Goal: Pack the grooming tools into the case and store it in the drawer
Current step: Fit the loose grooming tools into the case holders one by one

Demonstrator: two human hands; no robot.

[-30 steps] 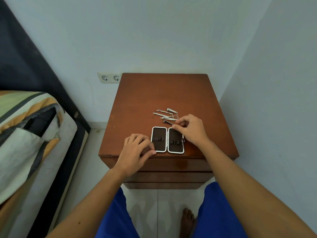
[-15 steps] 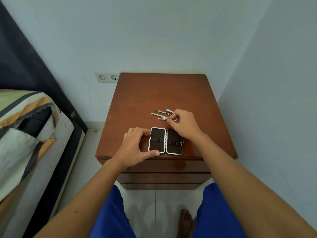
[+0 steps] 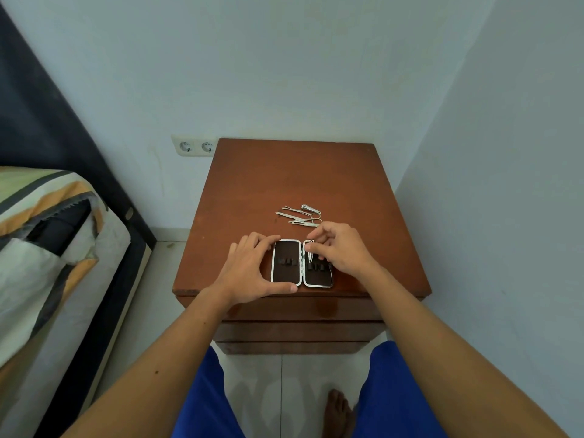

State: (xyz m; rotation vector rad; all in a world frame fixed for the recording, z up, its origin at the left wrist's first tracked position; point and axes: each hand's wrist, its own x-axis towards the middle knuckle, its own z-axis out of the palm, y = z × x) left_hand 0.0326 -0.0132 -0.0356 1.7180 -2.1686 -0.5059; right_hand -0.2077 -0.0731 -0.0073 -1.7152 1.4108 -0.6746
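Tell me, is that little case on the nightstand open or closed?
Open. The case lies spread flat, both dark-lined halves facing up beside each other, with the left hand steadying one half and the right hand placing a small metal tool in the other.

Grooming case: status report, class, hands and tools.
Left hand steadies open case. Right hand seats one small tool in right half. Loose tools wait behind. Nothing blocking.

R hand (image 3: pixel 339 251) w/ tool (image 3: pixel 310 255) over case (image 3: pixel 286 262)
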